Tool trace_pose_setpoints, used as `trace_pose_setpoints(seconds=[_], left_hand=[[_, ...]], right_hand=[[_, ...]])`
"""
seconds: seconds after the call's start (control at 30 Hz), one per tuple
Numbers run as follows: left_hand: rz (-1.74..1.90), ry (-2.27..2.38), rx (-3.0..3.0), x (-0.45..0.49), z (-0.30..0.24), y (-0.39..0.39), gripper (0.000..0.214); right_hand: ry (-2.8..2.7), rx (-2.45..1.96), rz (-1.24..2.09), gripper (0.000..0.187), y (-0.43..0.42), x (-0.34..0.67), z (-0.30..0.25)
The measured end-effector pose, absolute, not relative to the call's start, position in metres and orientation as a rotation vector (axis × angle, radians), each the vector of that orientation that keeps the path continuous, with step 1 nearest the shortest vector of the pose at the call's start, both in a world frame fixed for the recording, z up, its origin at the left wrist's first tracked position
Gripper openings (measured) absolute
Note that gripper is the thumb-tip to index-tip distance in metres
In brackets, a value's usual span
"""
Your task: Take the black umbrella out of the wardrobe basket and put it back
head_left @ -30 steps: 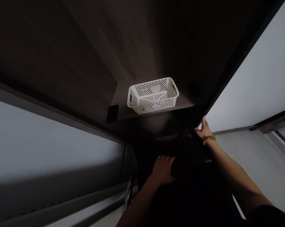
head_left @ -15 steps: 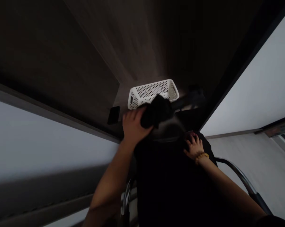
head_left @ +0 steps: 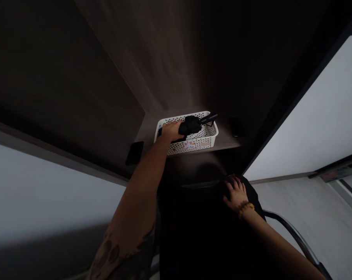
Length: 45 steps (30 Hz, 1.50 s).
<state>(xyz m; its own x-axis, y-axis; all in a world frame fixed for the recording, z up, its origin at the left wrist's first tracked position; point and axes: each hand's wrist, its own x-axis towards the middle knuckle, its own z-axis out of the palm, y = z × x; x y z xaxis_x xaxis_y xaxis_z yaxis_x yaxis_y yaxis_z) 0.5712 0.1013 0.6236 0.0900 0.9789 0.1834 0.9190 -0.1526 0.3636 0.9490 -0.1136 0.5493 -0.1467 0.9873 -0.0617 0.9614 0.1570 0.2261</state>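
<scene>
A folded black umbrella [head_left: 191,124] lies along the white perforated basket [head_left: 206,144], its handle resting over the right rim. My left hand [head_left: 172,130] is wrapped round the umbrella's left part, inside the basket's opening; the fingertips are partly hidden. Pink stickers show on the basket's front wall. My right hand [head_left: 236,193] lies on my dark-clad knee with its fingers spread, holding nothing, a yellow beaded bracelet at the wrist.
The basket stands on a dark wooden shelf [head_left: 227,144] between tall side panels. A black flat object [head_left: 134,153] lies left of the basket, and another dark flat object [head_left: 236,126] lies to the right. A chair armrest [head_left: 294,229] curves beside my right forearm.
My left hand has moved the black umbrella forward, from in front of the basket into it. My right hand stays on the knee. The view has shifted slightly.
</scene>
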Motion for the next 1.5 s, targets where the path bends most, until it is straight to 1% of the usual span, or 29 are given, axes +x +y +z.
trace_pose_setpoints(seconds=[0.1, 0.2, 0.27, 0.33, 0.4, 0.47, 0.6, 0.73, 0.93, 1.1, 1.3, 1.5], left_hand=[[0.482, 1.886, 2.148, 0.572, 0.613, 0.109, 0.081], [0.607, 1.882, 2.077, 0.564, 0.604, 0.106, 0.078], [0.777, 1.971, 1.977, 0.555, 0.598, 0.096, 0.071], [0.912, 2.105, 1.852, 0.544, 0.591, 0.085, 0.069], [0.902, 2.16, 1.788, 0.536, 0.583, 0.075, 0.075], [0.792, 2.123, 1.779, 0.53, 0.574, 0.072, 0.084], [0.672, 2.079, 1.746, 0.519, 0.562, 0.091, 0.09], [0.639, 2.071, 1.748, 0.5, 0.557, 0.132, 0.094], [0.68, 2.087, 1.731, 0.47, 0.541, 0.208, 0.092], [0.736, 2.078, 1.718, 0.445, 0.518, 0.282, 0.092], [0.832, 2.104, 1.705, 0.418, 0.487, 0.375, 0.082], [0.928, 2.108, 1.725, 0.402, 0.465, 0.448, 0.083]], right_hand=[[2.623, 1.829, 0.209, 0.068, -0.089, 0.924, 0.569], [2.894, 1.784, 0.282, 0.066, -0.046, 0.886, 0.606], [2.922, 1.85, 0.455, 0.067, -0.011, 0.858, 0.631], [2.881, 1.901, 0.623, 0.075, 0.023, 0.831, 0.651], [2.794, 1.924, 0.713, 0.086, 0.052, 0.806, 0.662], [2.678, 1.945, 0.697, 0.092, 0.076, 0.783, 0.665], [2.494, 1.997, 0.563, 0.09, 0.113, 0.747, 0.655], [2.4, 2.012, 0.544, 0.089, 0.154, 0.724, 0.646], [2.374, 2.016, 0.523, 0.093, 0.239, 0.696, 0.629], [2.364, 2.051, 0.568, 0.092, 0.315, 0.67, 0.605], [2.341, 2.07, 0.565, 0.095, 0.408, 0.644, 0.58], [2.472, 2.054, 0.578, 0.102, 0.495, 0.636, 0.554]])
